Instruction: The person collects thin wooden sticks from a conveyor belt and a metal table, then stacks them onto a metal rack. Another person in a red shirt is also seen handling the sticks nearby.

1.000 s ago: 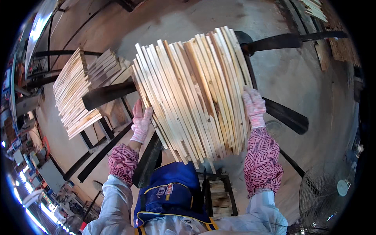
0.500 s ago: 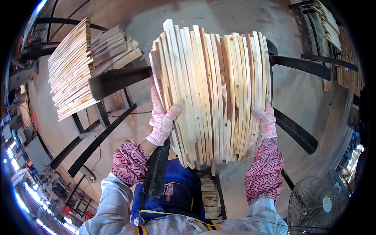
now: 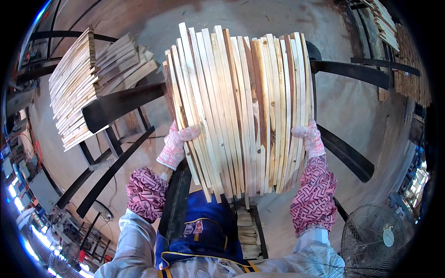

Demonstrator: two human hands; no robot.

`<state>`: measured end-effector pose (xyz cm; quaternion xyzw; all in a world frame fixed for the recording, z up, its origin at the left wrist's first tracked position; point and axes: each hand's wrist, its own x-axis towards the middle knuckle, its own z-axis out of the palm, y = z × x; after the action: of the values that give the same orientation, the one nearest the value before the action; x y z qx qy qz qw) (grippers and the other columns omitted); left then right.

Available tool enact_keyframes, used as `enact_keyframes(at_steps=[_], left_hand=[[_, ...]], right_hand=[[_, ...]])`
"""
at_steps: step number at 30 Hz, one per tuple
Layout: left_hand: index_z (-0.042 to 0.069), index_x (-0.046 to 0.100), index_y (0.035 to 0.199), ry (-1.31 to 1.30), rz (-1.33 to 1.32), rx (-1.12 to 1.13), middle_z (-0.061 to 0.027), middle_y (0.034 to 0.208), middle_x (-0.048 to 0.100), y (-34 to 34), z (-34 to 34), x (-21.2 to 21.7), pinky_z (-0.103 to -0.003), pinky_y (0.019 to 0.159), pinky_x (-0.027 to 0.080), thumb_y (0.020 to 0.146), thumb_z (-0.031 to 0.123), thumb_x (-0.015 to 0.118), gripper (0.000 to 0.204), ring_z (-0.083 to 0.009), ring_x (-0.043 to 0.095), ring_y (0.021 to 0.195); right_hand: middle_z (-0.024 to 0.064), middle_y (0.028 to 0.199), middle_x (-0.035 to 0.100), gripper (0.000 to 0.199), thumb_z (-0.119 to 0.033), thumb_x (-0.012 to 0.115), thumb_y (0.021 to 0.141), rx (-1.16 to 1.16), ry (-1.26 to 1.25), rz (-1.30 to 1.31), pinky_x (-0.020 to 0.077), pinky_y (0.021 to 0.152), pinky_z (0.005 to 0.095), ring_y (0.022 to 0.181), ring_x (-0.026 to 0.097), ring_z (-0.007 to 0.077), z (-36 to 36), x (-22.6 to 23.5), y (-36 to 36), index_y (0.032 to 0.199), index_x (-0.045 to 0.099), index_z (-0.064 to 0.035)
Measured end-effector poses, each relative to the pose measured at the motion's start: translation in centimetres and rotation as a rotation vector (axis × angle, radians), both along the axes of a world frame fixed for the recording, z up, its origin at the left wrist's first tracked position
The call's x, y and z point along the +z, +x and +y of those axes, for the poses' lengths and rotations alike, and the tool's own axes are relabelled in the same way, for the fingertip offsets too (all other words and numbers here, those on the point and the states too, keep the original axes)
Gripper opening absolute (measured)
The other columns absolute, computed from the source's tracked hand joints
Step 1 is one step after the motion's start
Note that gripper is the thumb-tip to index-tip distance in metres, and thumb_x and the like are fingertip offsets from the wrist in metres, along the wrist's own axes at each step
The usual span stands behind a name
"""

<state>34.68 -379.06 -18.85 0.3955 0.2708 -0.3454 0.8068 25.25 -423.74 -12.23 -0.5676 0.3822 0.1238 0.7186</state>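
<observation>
In front of me stands a wide row of thin wooden strips (image 3: 241, 111), set on edge side by side, pale with a few brown ones among them. My left hand (image 3: 175, 144), in a pink-and-white knit glove, grips the left end of the row, thumb over the top. At the opposite end my right hand (image 3: 311, 138), gloved alike, clasps the outermost strips, its thumb also on top. Both hands' fingers are largely hidden down the sides. The strips lie over a black metal rack, whose arms (image 3: 123, 104) jut out on either side.
To the left, another wood stack (image 3: 74, 88) sits on a black frame. More stacked strips (image 3: 410, 69) stand at the far right. A fan (image 3: 378, 238) is at the lower right. Below the row, near my blue apron (image 3: 204, 231), shorter wood pieces (image 3: 248, 227) lie in a rack.
The row has shifted slightly left in view, and its left strips have spread a little. My left hand has moved left and slightly down along the end; my right hand keeps its hold.
</observation>
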Motion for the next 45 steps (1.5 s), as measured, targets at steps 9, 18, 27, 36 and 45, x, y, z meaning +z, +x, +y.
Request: enact_keyframes(at_steps=[9,18,27,36,45], left_hand=[[0.004,0.060,0.121,0.148,0.176,0.000,-0.0154,0.095,0.071,0.8,-0.4,5.0,-0.040,0.074,0.062,0.096,0.052,0.042,0.058,-0.0268,0.072,0.081],[0.007,0.050,0.131,0.284,-0.243,-0.055,-0.0146,0.103,0.067,1.9,-2.0,13.3,-0.046,0.080,0.060,0.070,0.004,0.065,0.063,-0.0310,0.069,0.091],[-0.001,0.054,0.113,0.170,-0.584,-0.177,-0.0090,0.091,0.063,3.6,-2.5,14.9,-0.043,0.077,0.055,0.084,0.008,0.059,0.031,-0.0263,0.063,0.081],[0.007,0.038,0.142,0.214,-0.726,-0.074,-0.0179,0.109,0.062,3.2,-5.6,16.1,-0.043,0.073,0.058,0.101,0.033,0.039,0.049,-0.0308,0.066,0.083],[-0.001,0.038,0.140,0.521,-0.825,-0.180,-0.0195,0.109,0.062,6.9,-6.7,18.2,-0.042,0.075,0.059,0.093,0.019,0.053,0.053,-0.0282,0.066,0.086]], right_hand=[[0.0129,0.100,0.071,0.049,-0.006,0.073,0.071,0.080,0.046,-0.148,0.0597,0.076,0.0320,0.083,0.071,0.0211,0.3,1.5,-0.9,0.118,0.061,-0.0002],[0.0098,0.105,0.070,0.065,-0.003,0.079,0.058,-0.163,-0.049,-0.045,0.0582,0.076,0.0311,0.090,0.070,0.0202,1.1,6.6,-1.6,0.120,0.062,-0.0024],[0.0109,0.111,0.069,0.070,0.008,0.080,0.057,-0.233,0.096,-0.547,0.0563,0.084,0.0337,0.098,0.067,0.0209,-2.2,2.1,-6.2,0.123,0.058,0.0028],[0.0051,0.112,0.068,0.083,-0.001,0.084,0.054,-0.269,-0.055,-0.756,0.0500,0.085,0.0294,0.098,0.063,0.0146,-3.0,1.4,-8.1,0.132,0.055,-0.0047],[0.0136,0.087,0.071,0.053,-0.004,0.069,0.082,-0.437,-0.108,-0.441,0.0594,0.064,0.0289,0.071,0.071,0.0199,-2.5,3.6,-7.4,0.131,0.049,-0.0026]])
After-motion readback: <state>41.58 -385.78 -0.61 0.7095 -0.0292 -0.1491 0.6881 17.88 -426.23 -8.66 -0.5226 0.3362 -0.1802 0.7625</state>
